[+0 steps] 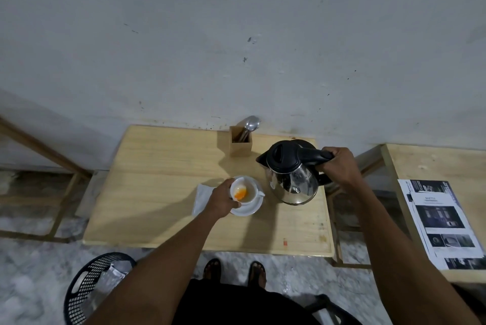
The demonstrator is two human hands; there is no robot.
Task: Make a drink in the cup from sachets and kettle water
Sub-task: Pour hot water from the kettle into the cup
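Observation:
A white cup (249, 189) with orange powder inside sits tilted on a white saucer (253, 207) near the middle of a wooden table (163, 193). My left hand (223, 199) grips the cup's left rim. A steel kettle (292, 180) with a black lid stands just right of the cup, its spout pointing left. My right hand (339, 164) is closed around the kettle's black handle. A white paper piece, perhaps a sachet (201, 197), lies left of the saucer, partly under my left hand.
A wooden holder (240, 141) with a spoon (251, 124) stands at the table's back edge by the wall. A black mesh bin (92, 288) with wrappers is on the floor at lower left. A second table with printed sheets (441, 222) stands to the right.

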